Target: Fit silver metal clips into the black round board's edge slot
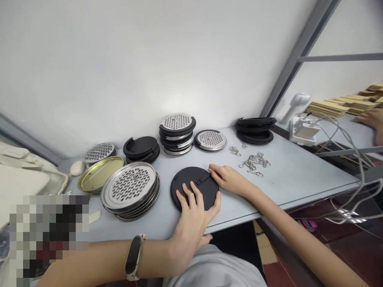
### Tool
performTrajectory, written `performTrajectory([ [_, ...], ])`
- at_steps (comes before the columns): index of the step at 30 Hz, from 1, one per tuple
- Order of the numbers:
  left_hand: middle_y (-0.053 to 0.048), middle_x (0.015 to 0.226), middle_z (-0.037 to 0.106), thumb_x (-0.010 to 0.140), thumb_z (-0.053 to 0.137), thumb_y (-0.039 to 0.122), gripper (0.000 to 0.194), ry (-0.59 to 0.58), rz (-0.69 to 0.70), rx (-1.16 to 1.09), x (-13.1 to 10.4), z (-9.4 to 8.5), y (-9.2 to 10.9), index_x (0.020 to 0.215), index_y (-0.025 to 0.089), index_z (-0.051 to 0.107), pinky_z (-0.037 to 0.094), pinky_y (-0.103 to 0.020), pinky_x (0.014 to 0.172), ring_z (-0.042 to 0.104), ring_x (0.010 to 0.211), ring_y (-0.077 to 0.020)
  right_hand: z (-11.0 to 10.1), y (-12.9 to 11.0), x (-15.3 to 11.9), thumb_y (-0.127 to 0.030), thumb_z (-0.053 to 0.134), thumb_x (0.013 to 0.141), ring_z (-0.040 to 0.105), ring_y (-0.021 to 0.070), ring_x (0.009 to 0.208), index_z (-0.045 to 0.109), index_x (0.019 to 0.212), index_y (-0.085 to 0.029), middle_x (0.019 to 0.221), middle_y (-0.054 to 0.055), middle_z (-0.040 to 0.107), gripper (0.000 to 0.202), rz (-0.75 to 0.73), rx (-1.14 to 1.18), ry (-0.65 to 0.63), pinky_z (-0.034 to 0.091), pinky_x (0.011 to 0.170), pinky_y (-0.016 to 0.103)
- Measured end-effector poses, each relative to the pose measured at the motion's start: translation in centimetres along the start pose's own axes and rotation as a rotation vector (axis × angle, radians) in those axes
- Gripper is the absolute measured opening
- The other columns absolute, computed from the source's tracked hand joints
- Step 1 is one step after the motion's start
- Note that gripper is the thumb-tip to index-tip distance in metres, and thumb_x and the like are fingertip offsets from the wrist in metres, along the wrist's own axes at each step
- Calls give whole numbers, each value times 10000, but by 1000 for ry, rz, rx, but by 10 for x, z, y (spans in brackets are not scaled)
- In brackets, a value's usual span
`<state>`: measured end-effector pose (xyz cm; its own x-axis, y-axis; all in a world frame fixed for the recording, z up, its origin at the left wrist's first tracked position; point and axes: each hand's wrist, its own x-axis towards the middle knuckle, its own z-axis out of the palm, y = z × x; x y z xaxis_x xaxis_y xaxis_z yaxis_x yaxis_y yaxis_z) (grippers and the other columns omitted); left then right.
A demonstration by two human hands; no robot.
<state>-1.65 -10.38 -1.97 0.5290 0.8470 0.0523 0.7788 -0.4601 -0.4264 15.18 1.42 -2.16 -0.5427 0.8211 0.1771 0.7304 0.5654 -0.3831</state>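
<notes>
A black round plastic base (185, 175) with a slot lies near the table's front edge. My left hand (193, 217) rests across it, fingers spread on top and around its right edge. At the upper right rim, my right hand (226, 177) has thumb and fingers pinched on a small metal clip (208, 171), mostly hidden by the fingertips. Right of that hand lies a loose pile of wire clips (255, 161), with a smaller cluster of clips (235, 150) behind. To the left stands a stack of metal grater discs (131, 187).
Gold lids (100, 175), a stack of black bases (142, 148), graters with black rims (178, 121), a single grater (211, 140) and more black bases (255, 129) line the back. A scanner (297, 105), cables and another person's hand (371, 117) are at right.
</notes>
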Motion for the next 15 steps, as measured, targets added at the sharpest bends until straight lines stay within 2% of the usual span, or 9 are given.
performTrajectory([
  [10, -274, 1363, 363, 574, 633, 720, 1166, 8, -11, -23, -1, -1, 1, 1450, 250, 23, 246, -684, 902, 380, 1180, -504, -4, -2, 0, -239, 313, 945, 443, 130, 488, 462, 775, -205, 554, -20, 479, 229, 13, 1, -55, 287, 533, 232],
  [15, -279, 1369, 348, 584, 628, 717, 1170, -3, -11, -26, 0, -4, 0, 1449, 243, -2, 251, -680, 904, 372, 1185, -507, -8, -1, 0, -251, 301, 961, 437, 125, 487, 438, 752, -209, 538, -34, 439, 253, -11, 97, -68, 300, 535, 228],
])
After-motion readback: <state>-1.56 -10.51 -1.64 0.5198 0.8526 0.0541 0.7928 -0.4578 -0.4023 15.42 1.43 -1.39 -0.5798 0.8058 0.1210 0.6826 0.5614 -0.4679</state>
